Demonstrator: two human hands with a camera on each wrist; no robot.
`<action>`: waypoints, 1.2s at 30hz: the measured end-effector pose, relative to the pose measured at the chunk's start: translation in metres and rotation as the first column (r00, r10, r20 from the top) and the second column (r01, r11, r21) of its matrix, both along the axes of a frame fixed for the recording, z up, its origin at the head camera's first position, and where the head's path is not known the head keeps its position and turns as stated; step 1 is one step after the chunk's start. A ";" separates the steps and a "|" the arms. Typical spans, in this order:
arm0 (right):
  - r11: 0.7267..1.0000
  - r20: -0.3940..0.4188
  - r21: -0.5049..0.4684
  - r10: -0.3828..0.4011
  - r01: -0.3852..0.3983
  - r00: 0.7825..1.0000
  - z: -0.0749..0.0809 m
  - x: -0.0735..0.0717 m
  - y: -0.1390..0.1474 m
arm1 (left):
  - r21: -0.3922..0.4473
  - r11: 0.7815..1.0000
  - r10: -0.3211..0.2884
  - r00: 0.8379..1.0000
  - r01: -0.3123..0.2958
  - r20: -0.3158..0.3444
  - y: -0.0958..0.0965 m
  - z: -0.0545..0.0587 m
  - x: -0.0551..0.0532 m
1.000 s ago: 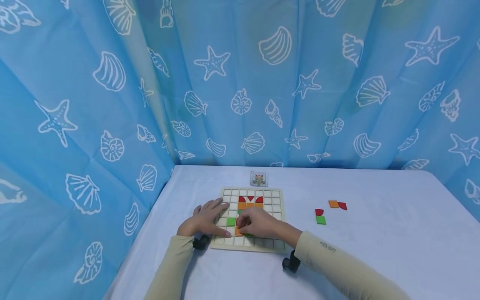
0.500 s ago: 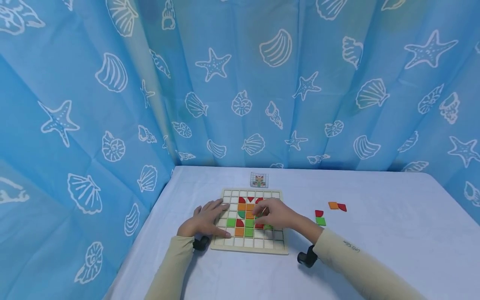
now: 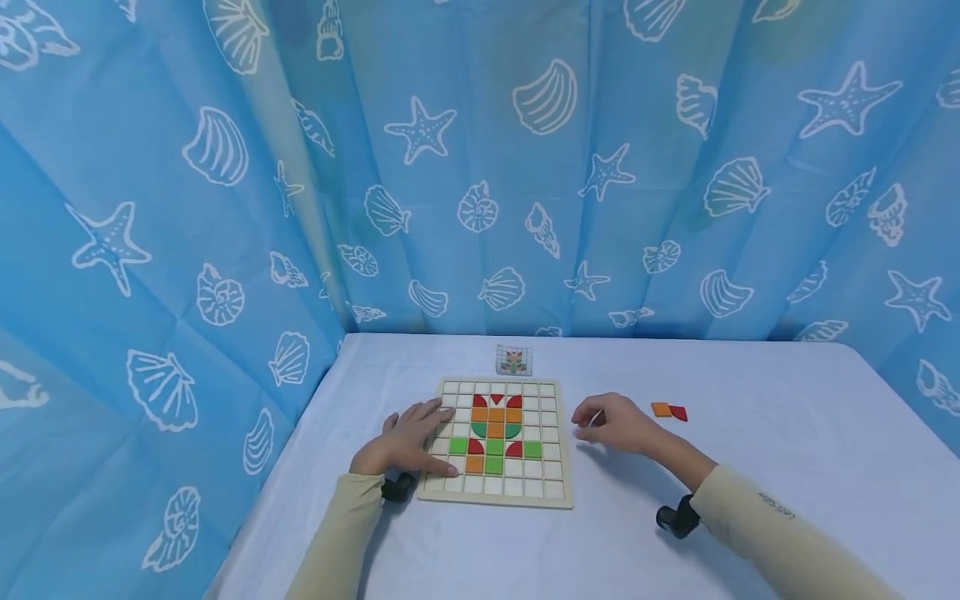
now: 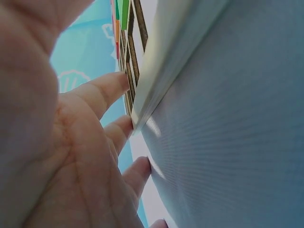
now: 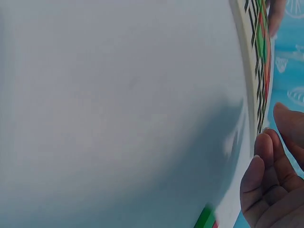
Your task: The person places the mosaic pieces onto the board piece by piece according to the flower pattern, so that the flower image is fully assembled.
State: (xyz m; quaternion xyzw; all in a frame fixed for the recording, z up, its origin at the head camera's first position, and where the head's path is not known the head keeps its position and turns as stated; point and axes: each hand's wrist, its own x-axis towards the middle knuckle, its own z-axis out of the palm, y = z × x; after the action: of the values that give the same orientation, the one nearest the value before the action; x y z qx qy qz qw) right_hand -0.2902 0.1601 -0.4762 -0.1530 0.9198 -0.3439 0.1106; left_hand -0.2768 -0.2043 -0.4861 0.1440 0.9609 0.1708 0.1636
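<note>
A wooden grid board (image 3: 534,490) lies on the table, bearing red, orange and green tiles in a flower-like pattern. Spread over its left edge, my left hand (image 3: 405,437) rests with straight fingers; in the left wrist view its fingertips (image 4: 121,81) touch the board's rim. Just right of the board, my right hand (image 3: 618,425) hovers over the table with loosely bent fingers and nothing between thumb and fingertips. A loose green tile (image 5: 205,218) shows at the bottom of the right wrist view, a sliver of red beside it. Both are hidden by the right hand in the head view.
An orange square tile (image 3: 661,409) and a red tile (image 3: 678,412) with one curved edge lie to the right. Behind the board is a small clear pattern card (image 3: 513,361). A blue shell-print curtain (image 3: 450,167) hangs along the table's back and left.
My right hand has left the board's tiles and moved right across the table, uncovering the pattern and hiding the loose red and green tiles. The left hand has stayed in place.
</note>
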 end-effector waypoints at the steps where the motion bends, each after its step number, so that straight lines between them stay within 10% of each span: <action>1: 1.000 0.008 -0.001 -0.021 0.021 1.000 0.000 0.000 0.005 | 0.001 1.000 0.000 1.000 0.000 0.000 0.000 0.000 0.000; 36: 0.945 0.000 0.056 -0.324 0.323 0.946 -0.008 0.002 0.159 | 0.008 1.000 0.012 1.000 -0.011 -0.018 0.001 0.001 0.001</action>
State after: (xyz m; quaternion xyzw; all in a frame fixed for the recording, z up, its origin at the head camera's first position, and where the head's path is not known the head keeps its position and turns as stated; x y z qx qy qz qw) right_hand -0.2882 0.3196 -0.4842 0.0046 0.9411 -0.3326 0.0612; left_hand -0.2761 -0.2036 -0.4854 0.1407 0.9625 0.1742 0.1533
